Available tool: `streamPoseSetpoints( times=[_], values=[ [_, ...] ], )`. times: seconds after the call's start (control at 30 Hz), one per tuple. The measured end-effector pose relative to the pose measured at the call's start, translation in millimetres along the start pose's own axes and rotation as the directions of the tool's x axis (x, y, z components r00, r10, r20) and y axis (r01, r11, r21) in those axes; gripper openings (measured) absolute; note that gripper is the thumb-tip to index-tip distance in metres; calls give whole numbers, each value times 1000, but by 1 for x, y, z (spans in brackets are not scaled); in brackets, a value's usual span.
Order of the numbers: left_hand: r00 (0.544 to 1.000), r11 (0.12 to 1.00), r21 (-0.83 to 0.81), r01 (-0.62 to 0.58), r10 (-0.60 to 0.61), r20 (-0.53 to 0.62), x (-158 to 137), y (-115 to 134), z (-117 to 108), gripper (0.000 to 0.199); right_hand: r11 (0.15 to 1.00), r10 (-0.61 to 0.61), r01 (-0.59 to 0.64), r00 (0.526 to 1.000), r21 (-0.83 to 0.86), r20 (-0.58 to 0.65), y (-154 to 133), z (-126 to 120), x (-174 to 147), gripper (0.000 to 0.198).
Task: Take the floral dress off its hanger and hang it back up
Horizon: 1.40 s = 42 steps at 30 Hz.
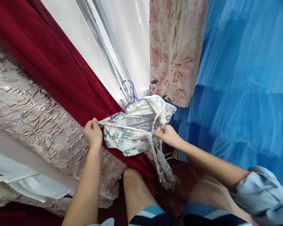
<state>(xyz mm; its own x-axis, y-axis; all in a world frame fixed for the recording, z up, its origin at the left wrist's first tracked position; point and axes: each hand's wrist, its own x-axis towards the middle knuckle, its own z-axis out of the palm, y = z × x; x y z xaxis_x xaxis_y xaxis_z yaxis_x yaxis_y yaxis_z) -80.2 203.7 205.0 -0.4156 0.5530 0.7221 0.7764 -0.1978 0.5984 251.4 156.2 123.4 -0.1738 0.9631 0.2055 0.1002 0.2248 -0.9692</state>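
A white garment (124, 135) with blue and yellow flowers hangs from a purple hanger (133, 91), its neck opening spread toward me. My left hand (93, 131) is closed in a pinch on the garment's left edge and pulls it out sideways. On the other side, my right hand (165, 134) pinches the fabric at the front edge of the opening. Cloth is stretched between the two hands. The lower part of the garment dangles below my right hand, over the dark floor. Inside the opening, the hanger's lower bar shows.
Behind the hanger run grey metal poles (106, 44) before white cloth. A red drape (61, 62) and a textured pinkish fabric (44, 119) hang at left. At right are a floral cloth (174, 53) and a blue tulle gown (238, 78). My knees are below, over tiled floor (179, 175).
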Motion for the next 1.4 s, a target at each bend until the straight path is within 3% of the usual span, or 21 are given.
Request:
streamPoseSetpoints(
  times=[0.1, 0.2, 0.27, 0.33, 0.47, 0.57, 0.63, 0.7, 0.77, 0.83, 0.93, 0.97, 1.03, 1.1, 1.13, 1.17, 1.23, 1.3, 1.4],
  values=[
    [971, 996, -38, 77, -66, 229, -35, -27, 13, 33, 997, 21, -18, 999, -79, 36, 16, -5, -5, 19],
    [859, 988, -101, 119, -51, 510, -77, -32, 28, 33, 980, 69, -53, 995, -191, 77, 35, -12, -9, 23],
    [787, 977, -161, 142, -12, 616, -101, -25, 38, 34, 965, 109, -75, 986, -250, 127, 49, -17, -13, 25],
    [753, 958, -231, 172, 24, 658, -117, -10, 48, 37, 943, 159, -92, 969, -321, 189, 61, -21, -17, 22],
    [749, 903, -364, 226, 78, 658, -135, 41, 61, 40, 860, 245, -97, 940, -502, 237, 69, -23, -28, 4],
    [745, 849, -481, 222, 171, 645, -145, 85, 60, 37, 834, 171, -13, 957, -552, 236, 56, -20, -36, 35],
    [712, 814, -537, 219, 243, 659, -154, 110, 56, 34, 889, 28, 114, 953, -444, 301, 41, -16, -39, 52],
    [648, 809, -556, 188, 323, 689, -162, 126, 51, 32, 954, -64, 165, 928, -249, 367, 28, -12, -40, 45],
    [573, 820, -559, 123, 401, 714, -167, 132, 49, 31, 991, -51, 93, 924, -94, 378, 20, -8, -40, 24],
    [527, 824, -558, 101, 431, 732, -170, 127, 47, 32, 1000, -15, 19, 939, -8, 345, 18, -7, -41, 6],
    [483, 781, -562, 270, 395, 781, -176, 109, 45, 37, 986, 40, -84, 957, 143, 288, 14, -12, -45, 6],
    [440, 756, -549, 356, 383, 812, -179, 101, 43, 40, 972, 67, -129, 954, 199, 293, 11, -16, -47, 7],
    [300, 736, -468, 489, 363, 882, -189, 85, 37, 41, 940, 107, -204, 937, 273, 332, 3, -25, -49, 12],
    [155, 768, -342, 541, 309, 938, -198, 68, 27, 40, 942, 114, -213, 929, 258, 351, -7, -38, -47, 16],
    [116, 788, -289, 543, 270, 956, -202, 59, 21, 41, 959, 108, -186, 937, 212, 331, -11, -45, -44, 14],
    [106, 804, -251, 539, 231, 967, -204, 50, 15, 41, 978, 94, -143, 953, 153, 289, -14, -52, -40, 12],
    [149, 820, -211, 533, 154, 977, -201, 29, 2, 42, 999, 35, -39, 986, 25, 160, -16, -66, -28, 9],
    [230, 834, -199, 515, 88, 969, -191, 11, -11, 38, 995, -57, 60, 998, -77, 36, -13, -76, -12, 10],
    [376, 887, -192, 420, 22, 926, -164, -8, -27, 24, 962, -215, 192, 971, -192, -104, -5, -79, 18, 16]
  ],
)
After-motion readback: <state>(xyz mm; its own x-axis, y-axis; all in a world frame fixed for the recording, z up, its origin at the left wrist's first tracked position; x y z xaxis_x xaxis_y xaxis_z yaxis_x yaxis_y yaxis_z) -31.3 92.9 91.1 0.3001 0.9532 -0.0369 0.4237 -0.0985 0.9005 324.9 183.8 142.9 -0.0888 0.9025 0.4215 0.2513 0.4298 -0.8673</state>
